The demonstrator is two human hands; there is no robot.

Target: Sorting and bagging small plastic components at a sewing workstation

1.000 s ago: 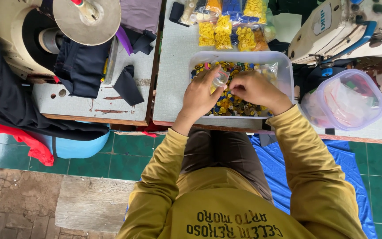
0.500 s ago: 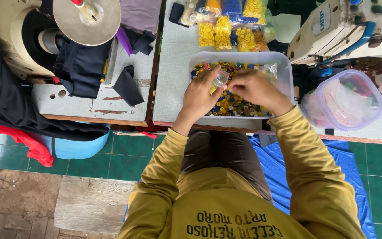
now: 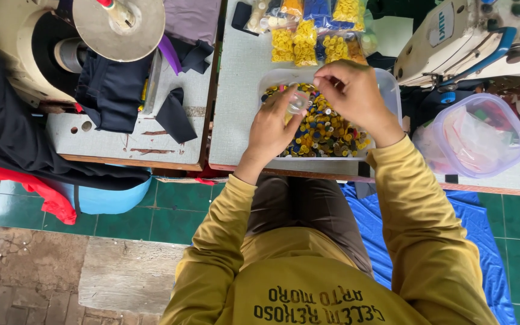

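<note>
Small clear bag (image 3: 297, 102) (see-through, crumpled) pinched by both hands.

Both hands hide part of the tray of buttons (image 3: 326, 129); button bags (image 3: 308, 36) beyond them run off the top edge.

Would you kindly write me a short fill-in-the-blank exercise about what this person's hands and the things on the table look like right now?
1. Both hands work above a clear tray full of ____ and blue buttons.
2. The left hand pinches a small clear ____, with the right hand at its top.
3. Beyond the tray lie packets of yellow buttons, near a ____ sewing machine.
4. The person's sleeves are ____.

Missing words: yellow; bag; white; yellow
</note>
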